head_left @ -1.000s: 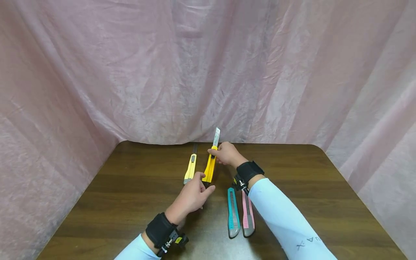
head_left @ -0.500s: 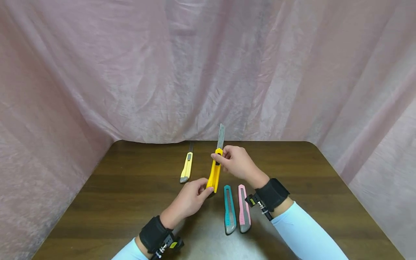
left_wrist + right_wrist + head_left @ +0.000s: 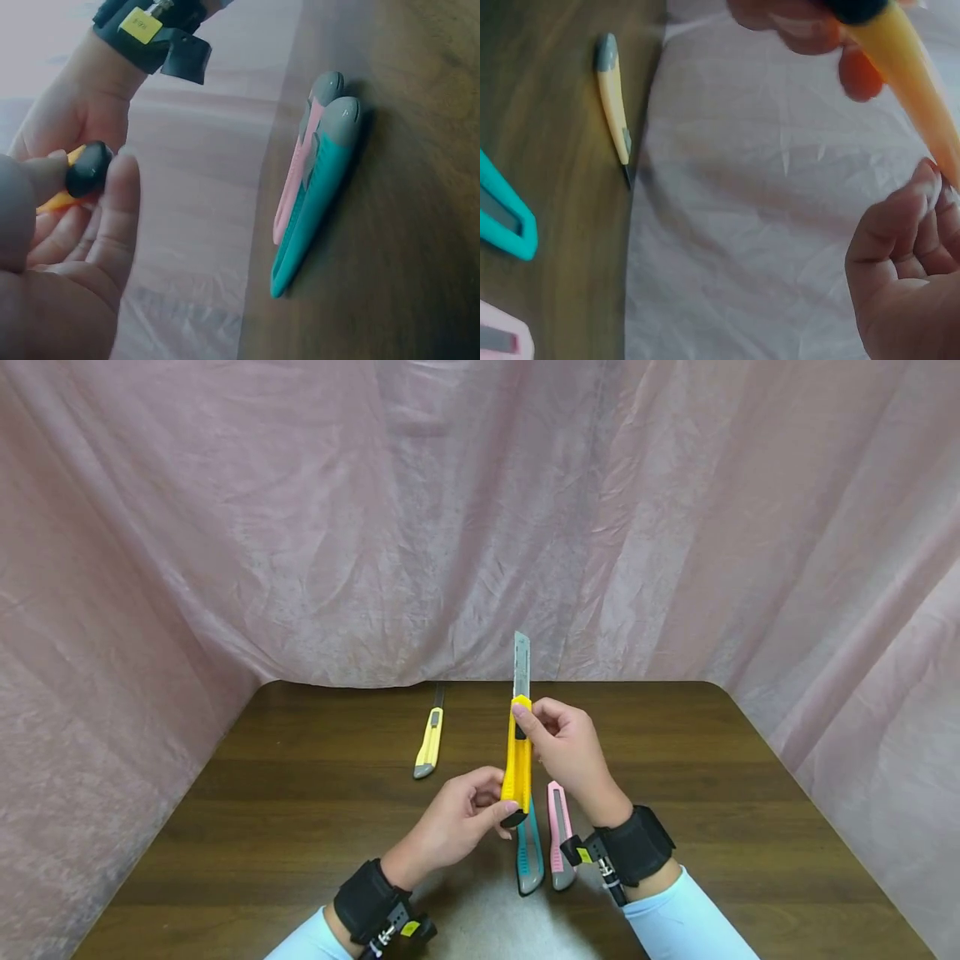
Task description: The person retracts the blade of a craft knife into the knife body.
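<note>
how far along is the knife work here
Done: the teal knife and pink knife lie side by side, blades in. In hand: left hand and right hand hold the yellow knife, blade out. Left: the pale yellow knife lies untouched, blade out.

Soft, even light fills the head view, with a pale sheen on the near edge of the desk (image 3: 487, 918) and only faint shadows. Both wrist views are blurred up close: the left hand (image 3: 60, 262) and right hand (image 3: 907, 277) are out of focus.
</note>
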